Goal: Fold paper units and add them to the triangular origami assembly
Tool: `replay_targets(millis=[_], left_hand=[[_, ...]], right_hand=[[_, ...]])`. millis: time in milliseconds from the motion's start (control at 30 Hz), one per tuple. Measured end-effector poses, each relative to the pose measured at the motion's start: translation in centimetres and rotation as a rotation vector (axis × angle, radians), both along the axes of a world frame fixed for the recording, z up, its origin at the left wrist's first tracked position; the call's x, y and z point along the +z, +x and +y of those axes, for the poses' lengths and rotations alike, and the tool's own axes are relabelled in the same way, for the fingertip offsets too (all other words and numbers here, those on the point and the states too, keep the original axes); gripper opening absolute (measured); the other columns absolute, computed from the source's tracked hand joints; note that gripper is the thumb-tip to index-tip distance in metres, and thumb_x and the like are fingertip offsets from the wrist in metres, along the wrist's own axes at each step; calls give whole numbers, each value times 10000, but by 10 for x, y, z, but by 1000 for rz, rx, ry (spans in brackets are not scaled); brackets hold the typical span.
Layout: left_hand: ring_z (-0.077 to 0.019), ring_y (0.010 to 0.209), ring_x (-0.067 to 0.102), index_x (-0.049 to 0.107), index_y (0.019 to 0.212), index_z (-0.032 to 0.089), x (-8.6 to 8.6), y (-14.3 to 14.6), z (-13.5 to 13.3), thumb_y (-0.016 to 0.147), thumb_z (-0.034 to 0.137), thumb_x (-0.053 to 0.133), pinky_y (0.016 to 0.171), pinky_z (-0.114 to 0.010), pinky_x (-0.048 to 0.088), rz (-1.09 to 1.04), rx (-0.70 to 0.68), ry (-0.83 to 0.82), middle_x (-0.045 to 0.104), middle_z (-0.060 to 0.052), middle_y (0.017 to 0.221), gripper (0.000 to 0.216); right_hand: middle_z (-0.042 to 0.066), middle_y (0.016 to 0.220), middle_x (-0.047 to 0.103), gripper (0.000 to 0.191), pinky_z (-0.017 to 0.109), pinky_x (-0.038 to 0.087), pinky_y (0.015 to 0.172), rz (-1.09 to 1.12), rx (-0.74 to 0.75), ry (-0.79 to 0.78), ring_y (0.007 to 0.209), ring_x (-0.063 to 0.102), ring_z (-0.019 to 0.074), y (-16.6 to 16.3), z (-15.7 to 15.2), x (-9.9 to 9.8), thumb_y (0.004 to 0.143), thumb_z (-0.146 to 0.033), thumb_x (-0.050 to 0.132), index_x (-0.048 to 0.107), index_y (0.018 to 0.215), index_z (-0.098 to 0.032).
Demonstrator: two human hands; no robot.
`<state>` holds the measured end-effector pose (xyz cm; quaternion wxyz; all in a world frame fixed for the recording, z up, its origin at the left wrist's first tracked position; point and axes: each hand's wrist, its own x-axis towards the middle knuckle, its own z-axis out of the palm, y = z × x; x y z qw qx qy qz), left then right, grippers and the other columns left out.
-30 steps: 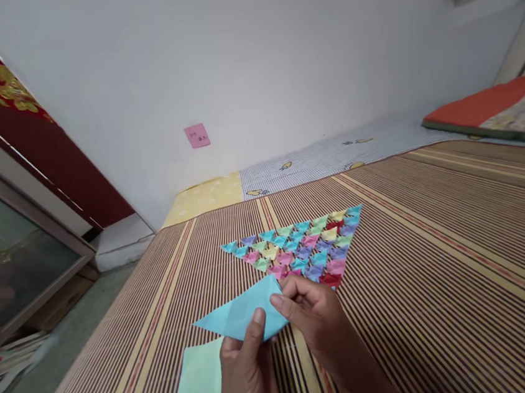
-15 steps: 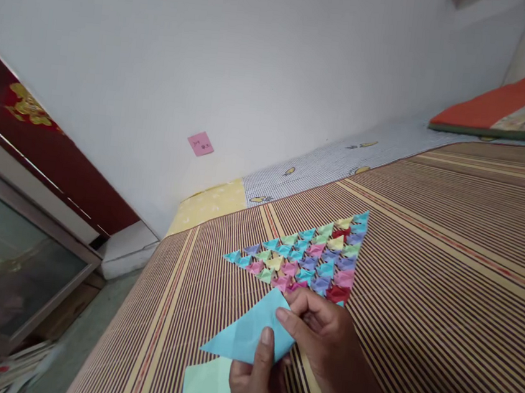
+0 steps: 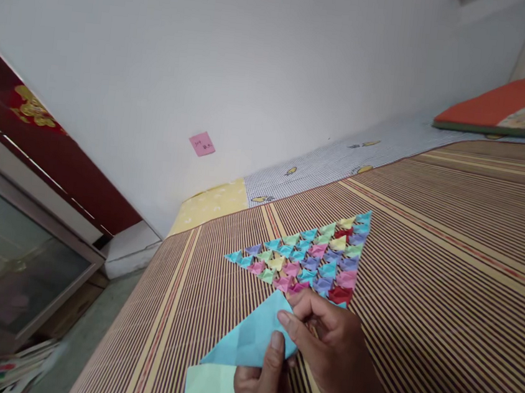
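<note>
A blue sheet of paper [image 3: 250,336], folded into a triangle, is held up between my two hands. My left hand [image 3: 265,387] grips its lower edge, thumb on top and fingers underneath. My right hand [image 3: 325,337] pinches the right side of the sheet between thumb and index finger. Below the blue paper lies a pale green sheet [image 3: 210,388], partly covered by my left hand. Just beyond my hands, many small folded paper pieces [image 3: 312,263] in several colours lie in rows that form a triangle. My right hand hides part of its near edge.
A striped woven mat [image 3: 425,251] covers the bed. A folded orange quilt [image 3: 497,105] lies at the far right. Along the white wall, a pink note [image 3: 202,144] is stuck above a yellow cloth [image 3: 214,207]. At left stands a glass-fronted cabinet [image 3: 12,258].
My left thumb has slid slightly up and right on the blue paper. Its left part now shows crease lines and its left point sits a little lower.
</note>
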<state>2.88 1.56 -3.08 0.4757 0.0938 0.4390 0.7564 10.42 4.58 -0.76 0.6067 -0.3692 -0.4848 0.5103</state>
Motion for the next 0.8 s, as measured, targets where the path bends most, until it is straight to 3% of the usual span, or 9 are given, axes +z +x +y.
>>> replay_targets(millis=[133,333,400,500,600,800], left_hand=[[-291,808,786,792,919,155,-1,0,-1,591,257,942,841,-398,622,-36,6,5,817,-110,887,376],[-335,959,763,792,923,143,4,2,-2,640,274,911,893,-431,603,-38,-27,22,814,-128,941,334],[-325,963,763,790,915,144,7,2,-2,649,268,906,933,-439,584,-34,-36,33,815,-124,939,316],[-316,944,768,785,936,140,7,2,-3,666,277,896,940,-438,578,-12,-60,38,814,-122,922,323],[-316,922,771,770,1000,126,2,0,-4,679,289,885,894,-425,596,25,-69,-3,811,-129,906,378],[-317,887,771,730,1113,100,-8,-5,-4,700,295,867,853,-424,600,154,-44,-101,804,-141,896,477]], right_hand=[[-45,594,474,299,194,421,435,-41,-43,1,506,470,111,1,-1,1,868,-339,649,514,635,-210],[-43,611,494,275,221,414,529,-42,-93,17,577,477,123,1,1,0,833,-294,694,503,653,-211],[-35,654,558,176,229,439,562,20,-65,-26,615,531,137,2,3,0,812,-292,722,569,787,-209],[-12,745,634,270,239,464,598,104,66,-98,679,597,156,7,7,1,807,-302,734,613,1023,-196],[-33,671,540,179,220,404,560,76,159,-83,622,516,122,13,10,4,850,-334,695,623,845,-170],[-56,613,398,307,231,314,509,-137,122,35,566,364,105,18,8,12,925,-354,593,503,680,-192]])
